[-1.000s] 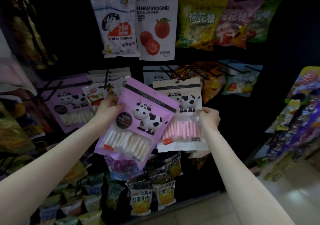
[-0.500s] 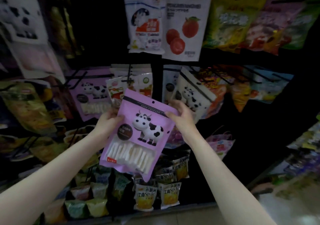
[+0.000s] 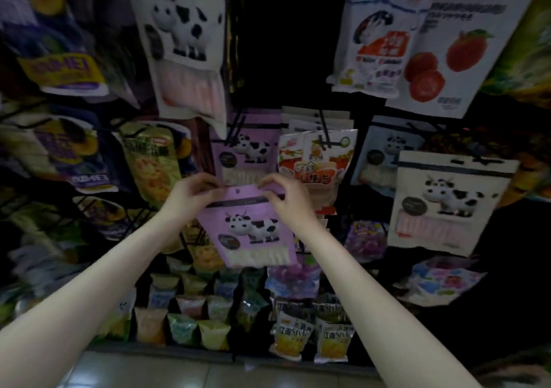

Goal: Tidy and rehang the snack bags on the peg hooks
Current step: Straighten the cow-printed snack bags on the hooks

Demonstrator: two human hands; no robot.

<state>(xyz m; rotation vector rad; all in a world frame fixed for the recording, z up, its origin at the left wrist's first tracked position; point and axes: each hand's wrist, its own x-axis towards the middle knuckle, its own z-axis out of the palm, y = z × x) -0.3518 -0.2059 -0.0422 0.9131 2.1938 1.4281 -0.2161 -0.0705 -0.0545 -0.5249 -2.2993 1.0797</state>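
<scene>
A purple snack bag with a cartoon cow (image 3: 252, 229) hangs upright between my hands in front of the rack. My left hand (image 3: 190, 193) pinches its top left corner and my right hand (image 3: 286, 195) pinches its top right corner. Just behind and above it, a matching purple cow bag (image 3: 244, 155) hangs on a black peg hook (image 3: 235, 131). To the right, a white cow bag with pink sticks (image 3: 447, 199) hangs on its own hook.
More bags crowd the rack: a white cow bag (image 3: 185, 41) upper left, a red-and-white bag (image 3: 316, 161) beside the purple one, fruit and rabbit bags (image 3: 417, 44) upper right. Small packets (image 3: 298, 337) line the bottom shelf. Tiled floor lies below.
My right hand let go of the white cow bag, which now hangs at the right, and took the purple bag's top. Both hands raised the purple bag toward the hook.
</scene>
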